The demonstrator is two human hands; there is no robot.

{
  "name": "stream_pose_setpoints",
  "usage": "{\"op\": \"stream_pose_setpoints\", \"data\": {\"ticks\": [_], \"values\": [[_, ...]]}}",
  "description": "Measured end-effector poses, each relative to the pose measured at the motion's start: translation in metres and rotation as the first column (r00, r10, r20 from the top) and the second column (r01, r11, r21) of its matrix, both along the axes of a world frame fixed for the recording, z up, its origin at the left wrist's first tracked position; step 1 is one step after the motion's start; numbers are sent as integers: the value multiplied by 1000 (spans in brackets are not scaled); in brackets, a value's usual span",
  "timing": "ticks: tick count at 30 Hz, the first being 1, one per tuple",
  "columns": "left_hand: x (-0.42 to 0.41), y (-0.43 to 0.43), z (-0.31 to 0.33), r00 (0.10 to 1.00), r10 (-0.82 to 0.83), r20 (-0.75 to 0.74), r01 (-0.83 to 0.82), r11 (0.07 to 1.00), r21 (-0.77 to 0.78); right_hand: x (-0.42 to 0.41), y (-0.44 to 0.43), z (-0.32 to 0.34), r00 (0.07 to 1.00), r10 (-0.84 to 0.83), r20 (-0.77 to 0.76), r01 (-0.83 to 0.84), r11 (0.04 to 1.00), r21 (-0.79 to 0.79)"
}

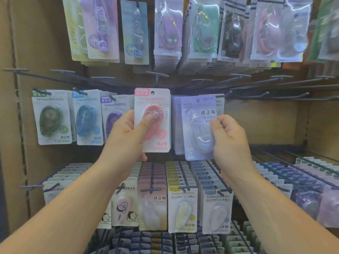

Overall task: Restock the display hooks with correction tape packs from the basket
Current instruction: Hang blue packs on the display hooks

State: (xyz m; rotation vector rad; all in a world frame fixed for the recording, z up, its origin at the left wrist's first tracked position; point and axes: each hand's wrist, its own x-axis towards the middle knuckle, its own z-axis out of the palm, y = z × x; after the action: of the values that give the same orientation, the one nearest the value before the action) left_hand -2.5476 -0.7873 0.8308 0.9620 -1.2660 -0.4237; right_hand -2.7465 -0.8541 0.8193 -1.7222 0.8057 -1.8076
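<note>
My left hand (126, 136) grips a pink correction tape pack (156, 99), thumb pressed on its blister, holding it upright in front of the middle row. My right hand (227, 138) pinches the right edge of a pale lavender pack (194, 129), held upright just right of the pink one. Green (52, 118), blue (88, 118) and purple (113, 114) packs hang on hooks to the left in the same row. More lavender packs (177, 125) hang behind the held ones. No basket is in view.
Bare dark hooks (266, 94) jut out to the right of the middle row. Above hangs a full row of long packs (168, 33). Below, densely loaded hooks (181, 180) hold several pack columns. A cardboard-coloured side panel (12, 125) bounds the left.
</note>
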Motion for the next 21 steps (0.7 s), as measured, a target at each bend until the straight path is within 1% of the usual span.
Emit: {"op": "stream_pose_setpoints", "data": {"ticks": [12, 21], "values": [[-4, -3, 5, 1000, 19, -14, -18, 998, 65, 0, 1, -1, 1000, 7, 21, -7, 1000, -20], [-8, -10, -11, 999, 39, -34, -38, 999, 39, 9, -2, 3, 996, -78, -38, 74, 994, -81]]}}
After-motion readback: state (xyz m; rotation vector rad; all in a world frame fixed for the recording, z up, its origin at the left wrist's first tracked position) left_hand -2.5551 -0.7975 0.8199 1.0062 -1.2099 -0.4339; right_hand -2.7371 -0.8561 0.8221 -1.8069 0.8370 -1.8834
